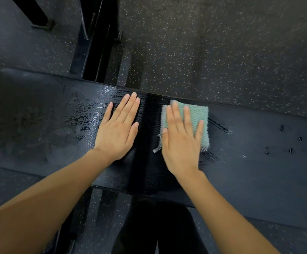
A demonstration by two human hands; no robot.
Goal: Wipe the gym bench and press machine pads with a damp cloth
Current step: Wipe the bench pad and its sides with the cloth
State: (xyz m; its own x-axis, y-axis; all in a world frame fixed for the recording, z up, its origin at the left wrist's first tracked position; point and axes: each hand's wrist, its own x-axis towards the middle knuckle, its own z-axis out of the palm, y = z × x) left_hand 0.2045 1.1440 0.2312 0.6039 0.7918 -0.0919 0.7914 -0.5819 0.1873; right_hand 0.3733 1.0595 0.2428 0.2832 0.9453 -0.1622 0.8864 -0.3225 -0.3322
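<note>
A long black padded bench (249,162) runs across the view from left to right. A folded green cloth (198,114) lies flat on its middle. My right hand (181,140) presses down on the cloth with straight fingers and covers its left part. To the left, my left hand (118,129) rests flat on the bare pad, fingers straight and together. The pad around and left of my left hand shines with wet streaks; thin wet lines also show just right of the cloth.
Black speckled rubber floor (213,52) lies beyond and below the bench. A black metal frame (96,52) rises behind the bench at the centre left. Another dark post foot (42,24) stands at the far left. Small tears (290,150) mark the pad's right part.
</note>
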